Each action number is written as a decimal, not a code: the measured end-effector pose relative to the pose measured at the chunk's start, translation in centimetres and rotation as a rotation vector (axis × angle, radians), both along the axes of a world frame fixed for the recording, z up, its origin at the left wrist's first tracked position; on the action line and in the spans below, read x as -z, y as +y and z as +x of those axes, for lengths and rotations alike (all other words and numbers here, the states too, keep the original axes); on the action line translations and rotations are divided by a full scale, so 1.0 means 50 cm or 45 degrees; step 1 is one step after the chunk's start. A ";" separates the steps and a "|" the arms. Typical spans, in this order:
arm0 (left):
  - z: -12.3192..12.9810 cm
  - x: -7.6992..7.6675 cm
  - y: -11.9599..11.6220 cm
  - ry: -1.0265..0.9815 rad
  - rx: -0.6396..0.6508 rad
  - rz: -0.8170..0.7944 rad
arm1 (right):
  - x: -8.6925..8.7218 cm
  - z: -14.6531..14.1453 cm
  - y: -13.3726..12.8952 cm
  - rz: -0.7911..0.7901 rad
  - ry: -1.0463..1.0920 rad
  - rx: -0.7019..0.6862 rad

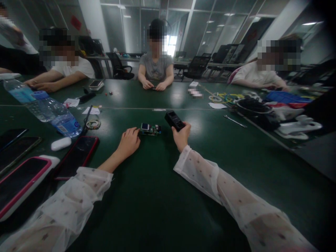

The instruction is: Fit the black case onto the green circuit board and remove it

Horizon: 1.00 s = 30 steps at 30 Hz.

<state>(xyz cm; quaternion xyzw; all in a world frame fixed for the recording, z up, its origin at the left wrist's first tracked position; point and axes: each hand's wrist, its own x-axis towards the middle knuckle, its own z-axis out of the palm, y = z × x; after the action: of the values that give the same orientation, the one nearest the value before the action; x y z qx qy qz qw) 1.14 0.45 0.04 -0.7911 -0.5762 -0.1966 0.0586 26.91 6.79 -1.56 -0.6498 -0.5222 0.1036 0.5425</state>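
A small green circuit board (151, 129) with a little square screen lies on the dark green table in front of me. My left hand (128, 142) rests on the table to its left, palm down, fingers loosely stretched out. Its fingertips reach the board's left end; whether they press on it I cannot tell. To the right of the board, my right hand (182, 135) grips the lower end of a black rectangular device housing (174, 120), held tilted above the table. Part of the housing is hidden behind the fingers.
Two water bottles (61, 115) lean at the left, near several phones (77, 157) and a white earbud case (61, 144). A wrench (235, 121) lies right, beside piled cables (223, 98) and a white tool (299, 126). Several people sit across the table.
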 end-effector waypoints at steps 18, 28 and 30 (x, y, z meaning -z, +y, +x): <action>0.000 -0.003 0.000 -0.020 0.004 -0.017 | 0.009 -0.002 0.001 -0.001 -0.150 -0.031; 0.002 0.001 0.002 -0.024 -0.007 -0.019 | 0.017 0.000 0.008 -0.007 -0.187 -0.030; 0.002 0.001 0.002 -0.023 -0.004 -0.019 | 0.014 -0.001 0.007 -0.005 -0.187 -0.021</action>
<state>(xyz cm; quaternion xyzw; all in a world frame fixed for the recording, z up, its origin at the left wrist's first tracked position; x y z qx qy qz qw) 1.22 0.53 -0.01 -0.7889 -0.5793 -0.1994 0.0479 26.88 7.14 -2.28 -0.6525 -0.5657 0.0611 0.5006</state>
